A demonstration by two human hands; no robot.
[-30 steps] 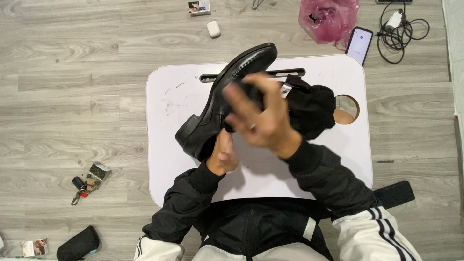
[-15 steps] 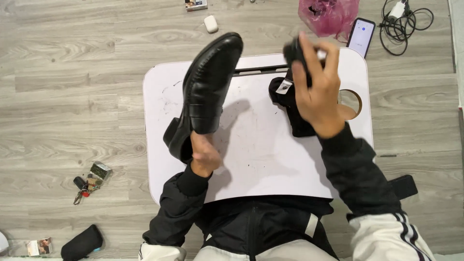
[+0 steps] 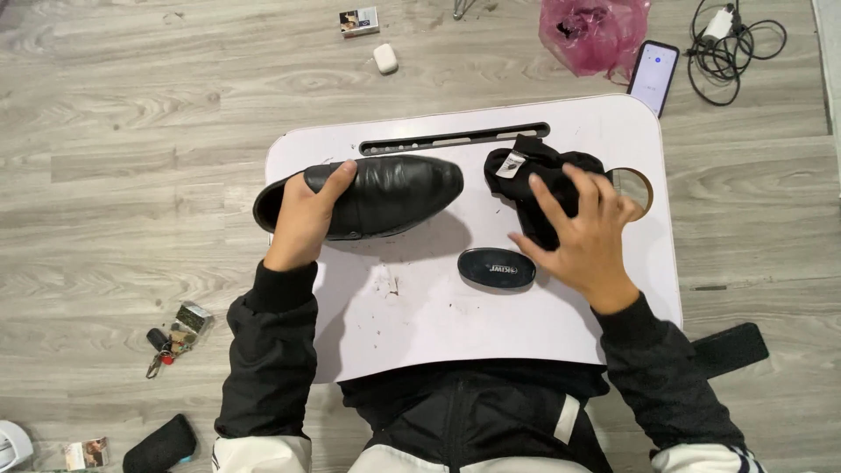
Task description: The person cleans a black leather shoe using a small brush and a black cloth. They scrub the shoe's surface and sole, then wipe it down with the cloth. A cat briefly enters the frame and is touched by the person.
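- A black shoe point(image 3: 372, 196) is held on its side on the white counter point(image 3: 438, 324), toe pointing right; it is gripped near the heel by the left hand point(image 3: 302, 219), whose grip is wrapped round the shoe's opening, thumb over the top edge.
- The right hand point(image 3: 585, 235) is laid on a black cloth point(image 3: 534, 180) at the counter's right side — its grip is spread, fingers splayed flat across the fabric, nothing pinched.
- A small oval black brush point(image 3: 497, 268) is seen lying on the counter just left of the right hand and below the shoe's toe, apart from both.
- A long dark slot point(image 3: 454, 138) runs along the counter's far edge, and a round hole point(image 3: 638, 186) is partly covered by the right hand.
- On the wooden floor point(image 3: 123, 158) beyond the counter are found a pink bag point(image 3: 594, 31), a phone point(image 3: 653, 74), a coiled cable point(image 3: 731, 44), a small white case point(image 3: 385, 58) and a small box point(image 3: 359, 21).
- To the left of the person, keys point(image 3: 171, 337) and a dark pouch point(image 3: 159, 445) are seen on the floor.
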